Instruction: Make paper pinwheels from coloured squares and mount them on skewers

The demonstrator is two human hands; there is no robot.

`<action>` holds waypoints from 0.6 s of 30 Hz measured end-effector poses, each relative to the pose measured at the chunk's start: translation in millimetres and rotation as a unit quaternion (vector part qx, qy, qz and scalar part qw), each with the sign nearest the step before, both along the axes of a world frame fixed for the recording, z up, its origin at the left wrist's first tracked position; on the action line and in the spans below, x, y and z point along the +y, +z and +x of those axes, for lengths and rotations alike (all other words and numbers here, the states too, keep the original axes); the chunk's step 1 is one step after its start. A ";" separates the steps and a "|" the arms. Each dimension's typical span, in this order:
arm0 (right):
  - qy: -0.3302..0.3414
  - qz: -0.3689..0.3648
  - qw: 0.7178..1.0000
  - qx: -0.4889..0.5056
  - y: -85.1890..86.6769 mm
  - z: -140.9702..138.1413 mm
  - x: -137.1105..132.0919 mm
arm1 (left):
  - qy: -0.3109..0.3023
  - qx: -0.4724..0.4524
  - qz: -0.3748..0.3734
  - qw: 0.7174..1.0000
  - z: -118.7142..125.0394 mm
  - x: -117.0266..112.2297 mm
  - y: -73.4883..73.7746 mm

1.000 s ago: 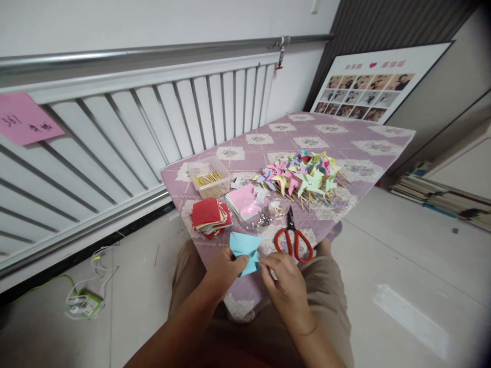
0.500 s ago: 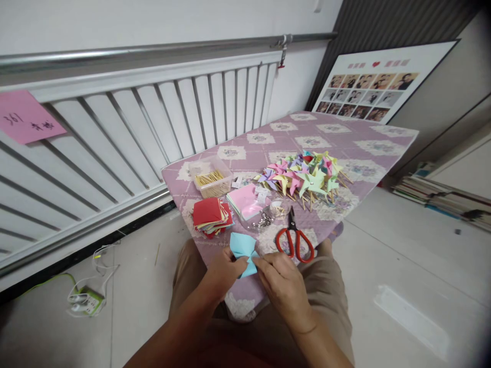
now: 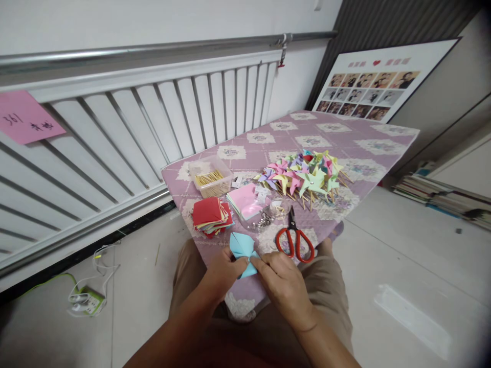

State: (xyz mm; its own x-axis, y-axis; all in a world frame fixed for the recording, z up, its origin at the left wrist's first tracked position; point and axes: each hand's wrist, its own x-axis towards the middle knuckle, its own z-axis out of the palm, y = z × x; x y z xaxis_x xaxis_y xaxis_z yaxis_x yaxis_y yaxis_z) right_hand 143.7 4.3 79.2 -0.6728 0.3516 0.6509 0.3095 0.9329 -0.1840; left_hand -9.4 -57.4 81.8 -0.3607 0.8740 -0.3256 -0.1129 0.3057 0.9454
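Observation:
A blue paper pinwheel (image 3: 241, 244), partly folded toward its middle, is held above the near corner of the table. My left hand (image 3: 225, 268) pinches it from the left, thumb near the centre. From the right, my right hand (image 3: 283, 281) is closed on a point of the same paper, fingertips at the middle. Just beyond lie small metal fasteners (image 3: 264, 220) on clear plastic. A stack of coloured paper squares (image 3: 210, 215), red on top, sits to the left. Scissors with red handles (image 3: 294, 243) rest right of my right hand.
A clear box of thin wooden sticks (image 3: 210, 179) stands at the table's left edge, near pink paper sheets (image 3: 242, 199) and a small round container (image 3: 278, 208). Finished pinwheels (image 3: 307, 176) are heaped farther back. A white radiator (image 3: 146, 117) runs along the wall.
Both hands stay on the blue paper in nearly the same place. The right fingers have shifted slightly against the centre.

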 end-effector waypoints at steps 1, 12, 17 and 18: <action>0.000 0.002 1.000 -0.004 0.3 0.0 0.2 | -0.006 -0.007 0.002 1.000 -0.5 -0.1 -2.0; 0.029 0.015 0.999 -0.025 1.7 -1.5 3.8 | 0.013 -0.065 0.010 0.998 -2.6 2.7 6.6; 0.024 0.036 0.997 -0.057 5.1 -3.4 3.7 | 0.004 -0.110 0.019 0.994 -5.6 3.4 6.7; 0.021 0.041 0.997 -0.063 5.4 -3.7 3.6 | -0.003 -0.102 0.021 0.995 -6.2 3.4 5.2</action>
State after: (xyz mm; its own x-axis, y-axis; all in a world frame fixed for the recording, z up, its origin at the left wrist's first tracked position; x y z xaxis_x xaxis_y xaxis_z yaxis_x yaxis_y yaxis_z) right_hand 140.0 7.8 84.6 -0.7643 0.2709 0.5852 0.2861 0.9557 -0.0688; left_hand -15.6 -54.0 87.1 -0.2851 0.8902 -0.3553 -0.3020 0.2684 0.9148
